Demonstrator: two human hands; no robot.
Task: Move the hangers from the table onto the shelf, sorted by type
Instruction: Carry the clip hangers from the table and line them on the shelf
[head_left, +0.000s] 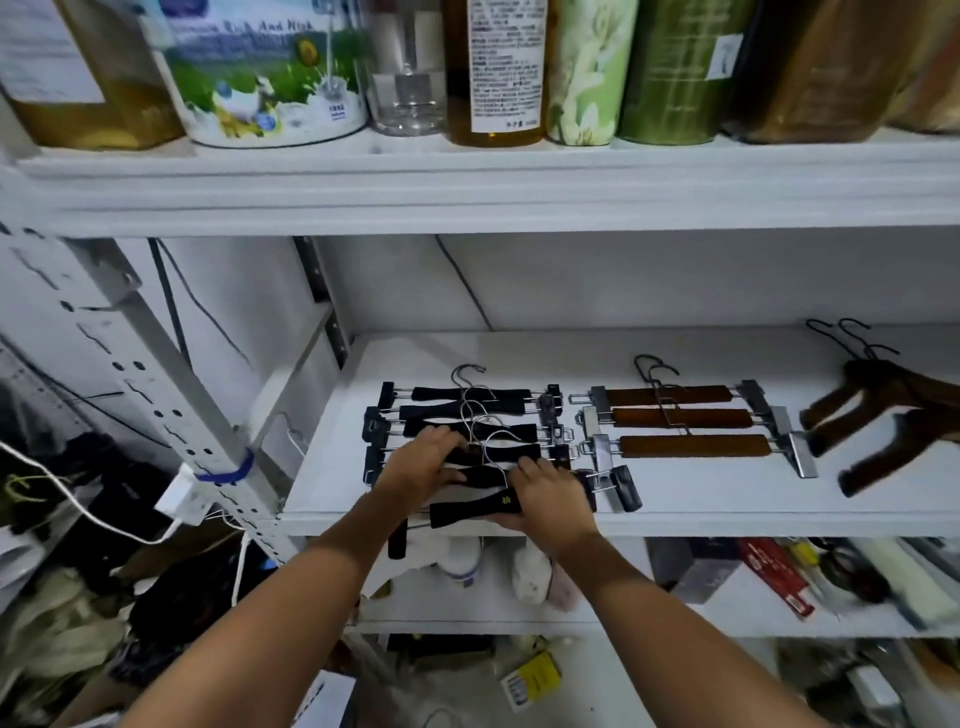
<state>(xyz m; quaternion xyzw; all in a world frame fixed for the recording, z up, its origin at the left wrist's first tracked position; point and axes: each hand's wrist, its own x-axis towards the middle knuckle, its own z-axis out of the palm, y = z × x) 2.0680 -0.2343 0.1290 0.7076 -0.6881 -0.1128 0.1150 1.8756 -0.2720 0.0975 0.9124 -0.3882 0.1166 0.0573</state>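
On the white shelf lie three groups of hangers. Several black clip hangers are stacked in a row at the left. Three brown wooden clip hangers lie in the middle. Dark brown wooden coat hangers rest at the right. My left hand presses on the nearer black hangers. My right hand grips the nearest black clip hanger at the shelf's front edge; its left clip hangs over the edge.
The shelf above holds a milk powder tin, bottles and green canisters. A perforated metal upright stands at the left with a white power strip and cables. The lower shelf holds boxes, tools and bags.
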